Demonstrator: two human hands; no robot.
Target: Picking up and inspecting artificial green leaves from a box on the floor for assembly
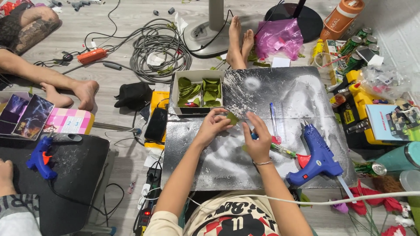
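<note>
Silver board (302,94) | left grip (213,124) pinches green leaf (232,118) | right grip (258,137) half-curled, just beside leaf

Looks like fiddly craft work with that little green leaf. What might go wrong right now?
Three risks, as guesses. The blue glue gun lies on the board near the right hand; if hot, its tip could burn a wrist. Its white cord crosses the person's lap and could snag, dragging the gun. The small green leaf, pinched by the left hand, could slip from that light grip or tear.
</note>
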